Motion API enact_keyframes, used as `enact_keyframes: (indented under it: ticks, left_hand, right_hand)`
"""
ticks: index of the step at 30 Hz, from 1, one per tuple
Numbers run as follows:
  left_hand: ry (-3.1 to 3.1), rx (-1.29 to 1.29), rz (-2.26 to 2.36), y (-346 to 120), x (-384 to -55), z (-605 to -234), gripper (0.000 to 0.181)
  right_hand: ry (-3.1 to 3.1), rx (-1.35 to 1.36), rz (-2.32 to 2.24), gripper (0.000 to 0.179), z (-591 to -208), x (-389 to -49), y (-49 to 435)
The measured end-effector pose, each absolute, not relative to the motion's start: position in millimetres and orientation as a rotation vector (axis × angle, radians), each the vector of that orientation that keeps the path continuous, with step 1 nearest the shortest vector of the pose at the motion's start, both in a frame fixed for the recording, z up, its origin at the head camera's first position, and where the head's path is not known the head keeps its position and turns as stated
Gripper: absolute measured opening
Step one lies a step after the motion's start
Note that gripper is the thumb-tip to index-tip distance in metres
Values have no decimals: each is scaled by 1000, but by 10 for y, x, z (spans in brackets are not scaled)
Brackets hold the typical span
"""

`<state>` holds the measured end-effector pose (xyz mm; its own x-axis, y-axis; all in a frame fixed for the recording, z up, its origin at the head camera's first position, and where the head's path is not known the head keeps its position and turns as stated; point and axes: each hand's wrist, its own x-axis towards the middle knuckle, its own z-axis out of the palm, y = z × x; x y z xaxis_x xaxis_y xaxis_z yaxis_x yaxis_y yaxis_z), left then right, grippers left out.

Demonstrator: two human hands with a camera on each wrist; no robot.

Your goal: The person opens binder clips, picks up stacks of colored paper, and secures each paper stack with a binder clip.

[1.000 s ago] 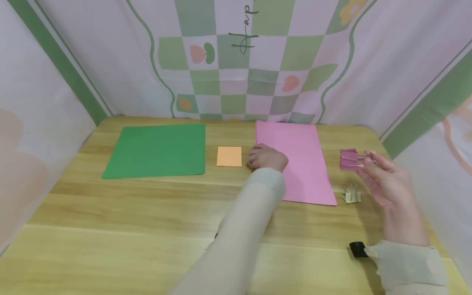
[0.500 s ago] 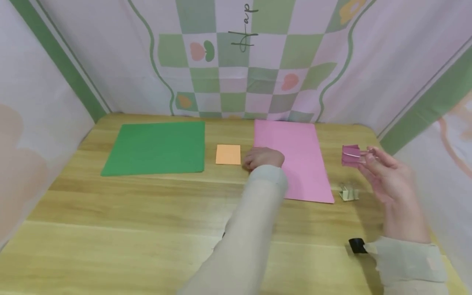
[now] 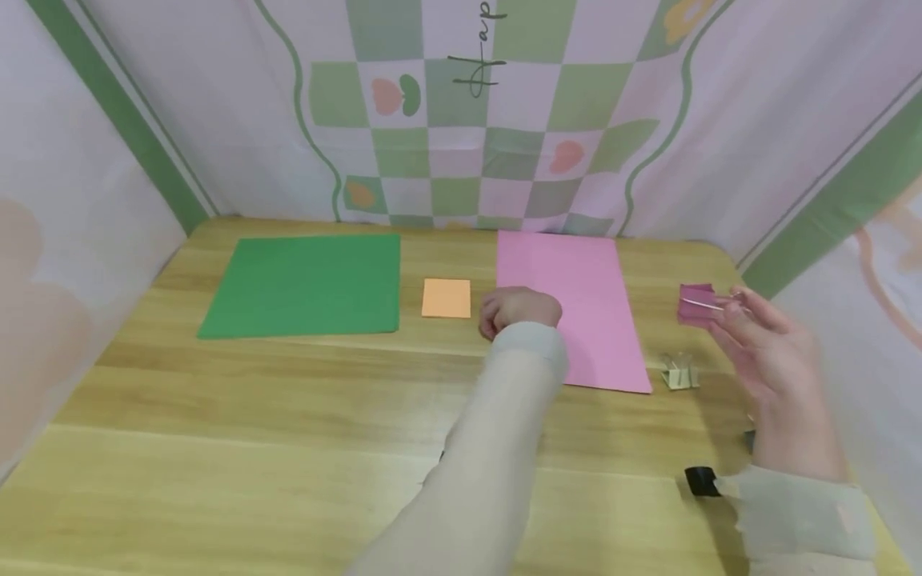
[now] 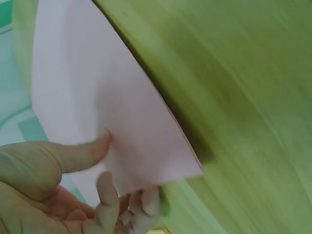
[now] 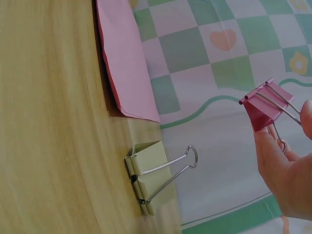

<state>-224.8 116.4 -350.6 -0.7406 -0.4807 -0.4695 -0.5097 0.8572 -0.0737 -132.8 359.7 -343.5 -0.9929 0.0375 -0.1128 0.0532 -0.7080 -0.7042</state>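
My left hand [image 3: 520, 310] grips the left edge of a stack of pink paper [image 3: 598, 320]. In the left wrist view its thumb lies on top of the paper [image 4: 129, 97], and the fingers curl under the edge. At the right, my right hand [image 3: 781, 356] pinches a magenta binder clip [image 3: 695, 306] by its wire handles, raised above the table. The right wrist view shows this binder clip [image 5: 263, 109] with its mouth pointing toward the paper side. Below it on the table stands a cream binder clip [image 5: 153, 170], its handles sticking out.
On the wooden table [image 3: 274, 448], green paper [image 3: 310, 284] lies at the left and an orange sticky-note pad [image 3: 446, 298] between the two papers. Something black [image 3: 702, 482] sits beside the right sleeve [image 3: 799, 512]. A patterned curtain [image 3: 454, 120] rises behind the table.
My right hand has drifted slightly to the right with the magenta binder clip. My left hand stays at the pink paper's edge, and the view has tilted down very little.
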Motion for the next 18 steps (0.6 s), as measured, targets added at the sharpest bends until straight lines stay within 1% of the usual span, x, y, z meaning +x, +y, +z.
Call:
enact_keyframes:
  ticks: [4,8,15,18]
  left_hand:
    - [2530,-624,154,1071,-2282,-3521,49]
    - [2520,-596,183,1027,-2295,-3540,52]
    - [2538,-675,232,1051,-2296,-3529,45]
    - [2519,-826,335,1067,-2306,-3527,42]
  right_hand:
    - [1192,182,-2897,30,-3434,-1315,3602]
    - [1207,209,-2890,31,-3419,-1323,3575]
    - [1207,224,-2885,29,-3404,-1346,3544]
    - [1205,229,-2883,29,-3410,-1349,3551]
